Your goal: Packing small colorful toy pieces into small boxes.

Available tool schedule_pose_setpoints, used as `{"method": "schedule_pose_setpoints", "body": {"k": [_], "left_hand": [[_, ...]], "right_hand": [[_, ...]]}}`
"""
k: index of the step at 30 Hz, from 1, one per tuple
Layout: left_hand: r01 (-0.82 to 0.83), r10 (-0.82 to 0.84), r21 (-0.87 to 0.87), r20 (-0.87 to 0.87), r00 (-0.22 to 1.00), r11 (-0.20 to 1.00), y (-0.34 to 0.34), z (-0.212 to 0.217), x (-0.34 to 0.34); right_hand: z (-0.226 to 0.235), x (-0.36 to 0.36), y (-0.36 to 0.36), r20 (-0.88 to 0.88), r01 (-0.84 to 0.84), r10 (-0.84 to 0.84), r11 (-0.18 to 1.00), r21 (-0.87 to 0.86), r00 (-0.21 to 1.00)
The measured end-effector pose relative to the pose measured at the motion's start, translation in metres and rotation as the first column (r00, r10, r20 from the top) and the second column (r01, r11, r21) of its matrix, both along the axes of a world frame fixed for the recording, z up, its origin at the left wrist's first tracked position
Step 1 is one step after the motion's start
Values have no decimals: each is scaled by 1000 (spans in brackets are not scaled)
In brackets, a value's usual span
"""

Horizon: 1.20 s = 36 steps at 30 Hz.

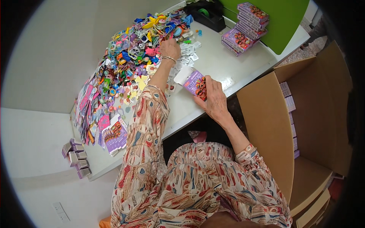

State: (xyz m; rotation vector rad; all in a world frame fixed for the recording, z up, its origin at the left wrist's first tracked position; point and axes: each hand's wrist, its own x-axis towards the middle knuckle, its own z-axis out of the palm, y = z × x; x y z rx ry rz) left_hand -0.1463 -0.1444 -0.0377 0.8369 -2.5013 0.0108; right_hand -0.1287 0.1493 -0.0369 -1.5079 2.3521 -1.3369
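My right hand [215, 99] grips a small purple cardboard box [195, 85] near the table's front edge, thumb on one side and fingers on the other. The white flap at the box's far left end stands open. My left hand [170, 50] reaches to the right part of a big heap of small colourful trinkets [131, 51]. Its fingers are curled down among the pieces, and what they pinch is hidden. Small white paper slips [187, 57] lie scattered just right of that hand, and yellow and white cards [137, 88] lie left of my left forearm.
Flattened purple boxes [116, 135] lie at the table's near left, by a pile of shiny packets [85, 104]. Filled boxes are stacked [247, 28] at the far right, beside a black tape dispenser [207, 15]. A large open carton [266, 114] stands on my right.
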Motion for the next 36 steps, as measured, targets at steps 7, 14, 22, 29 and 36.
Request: {"method": "schedule_pose_setpoints", "body": {"k": [7,14,22,29,36], "left_hand": [[47,-9,121,-296,955,992,-20,27,27],[349,-197,252,-479,855,903,-15,54,22],[428,-418,-9,193,888,904,-2,16,-31],[387,-335,-67,381,862,919,0,12,-39],[373,-372,-30,-170,912,927,14,45,-12]], "right_hand": [[-4,-4,2,-8,13,-13,1000,20,1000],[-7,-2,-1,-52,30,-32,999,-42,998],[-16,-2,-1,-90,73,-86,988,-138,992],[-19,-1,0,-88,69,-84,985,-156,993],[-20,-6,-1,-93,88,-103,984,-155,990]]}}
